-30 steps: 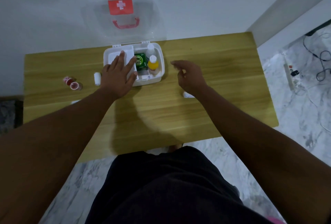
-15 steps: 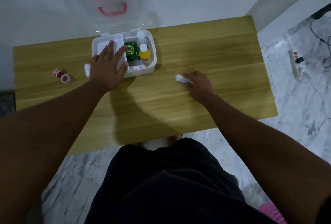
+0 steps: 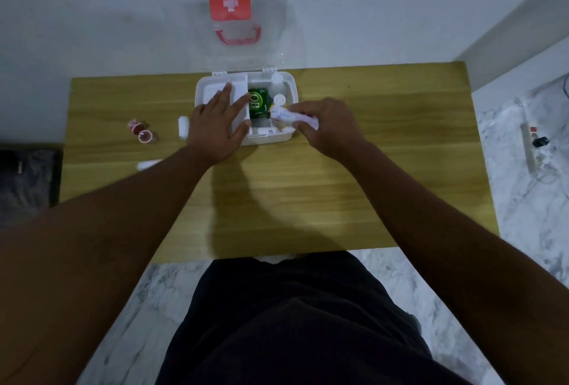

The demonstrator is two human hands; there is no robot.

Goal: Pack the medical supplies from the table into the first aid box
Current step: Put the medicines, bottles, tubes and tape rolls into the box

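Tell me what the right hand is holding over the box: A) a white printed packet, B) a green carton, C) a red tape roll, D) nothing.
A: the right hand grips a white packet with printed marks over the first aid box.

White box, red cross label; green pack; wood-grain table; grey-veined marble floor.

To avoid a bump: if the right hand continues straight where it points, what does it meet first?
The right hand, holding a white tube, probably meets the green box first; depth unclear.
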